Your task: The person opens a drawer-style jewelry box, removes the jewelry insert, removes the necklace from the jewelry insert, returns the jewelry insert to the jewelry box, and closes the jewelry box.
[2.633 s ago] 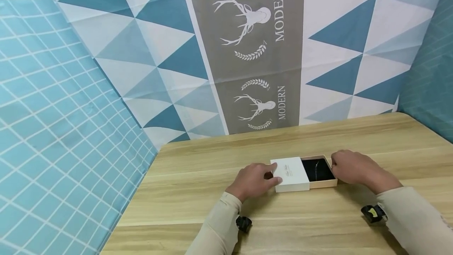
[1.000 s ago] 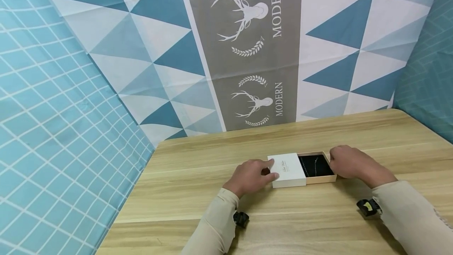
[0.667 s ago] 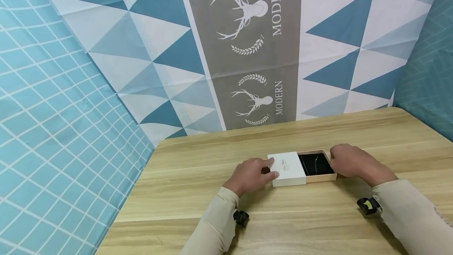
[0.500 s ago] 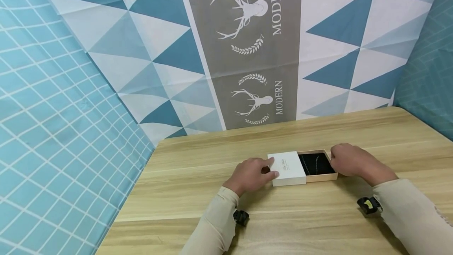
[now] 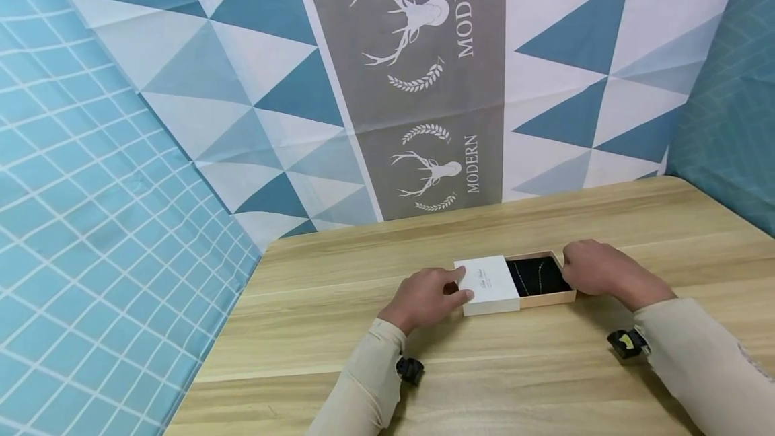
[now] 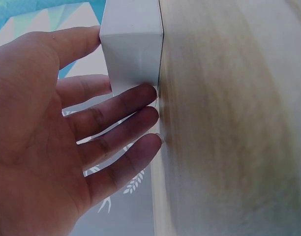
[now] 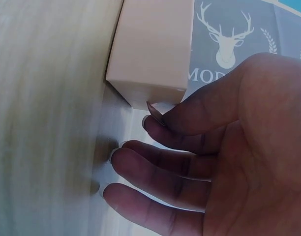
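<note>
A white box sleeve (image 5: 487,281) with small lettering lies on the table, and a peach-coloured drawer (image 5: 547,299) sticks out of its right end. Inside the drawer, a thin chain necklace (image 5: 540,276) lies on a black pad (image 5: 551,281). My left hand (image 5: 424,296) holds the sleeve's left end between thumb and forefinger; in the left wrist view its other fingers (image 6: 126,130) are loosely spread by the end face. With thumb and forefinger, my right hand (image 5: 605,271) pinches a small pull tab (image 7: 154,113) at the drawer's right end. The part of the drawer within the sleeve is hidden.
The wood-grain table (image 5: 363,348) extends around the box. Behind it hangs a patterned cloth (image 5: 424,86) with triangles and deer heads. A blue checked cloth (image 5: 109,187) is on the left and a teal cloth (image 5: 732,99) on the right.
The drawer has slid a little further right out of the sleeve, showing more of the black pad and a second strand of chain. Both hands keep their grip. The head view has shifted slightly.
</note>
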Demonstrator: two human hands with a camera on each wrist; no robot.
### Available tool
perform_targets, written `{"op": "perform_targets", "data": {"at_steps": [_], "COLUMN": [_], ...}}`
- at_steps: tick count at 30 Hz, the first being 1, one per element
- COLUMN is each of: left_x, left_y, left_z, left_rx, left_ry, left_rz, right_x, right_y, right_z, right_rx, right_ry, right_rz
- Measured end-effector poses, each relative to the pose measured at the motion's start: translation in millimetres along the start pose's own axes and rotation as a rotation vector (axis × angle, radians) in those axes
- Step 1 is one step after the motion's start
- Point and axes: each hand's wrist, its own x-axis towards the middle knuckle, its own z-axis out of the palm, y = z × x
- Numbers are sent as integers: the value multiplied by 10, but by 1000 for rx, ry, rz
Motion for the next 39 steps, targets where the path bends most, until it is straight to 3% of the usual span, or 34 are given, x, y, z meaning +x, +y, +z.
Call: {"op": "perform_targets", "data": {"at_steps": [22, 39], "left_x": [-4, 15], "left_y": [-31, -22], "left_z": [12, -9], "left_rx": [-23, -16], "left_ry": [-8, -5], "left_rz": [-12, 1], "right_x": [24, 23], "right_y": [6, 23], "right_z": [-13, -60], "right_rx": [-7, 6], "right_ry": [-31, -9], "right_rz": [6, 39]}}
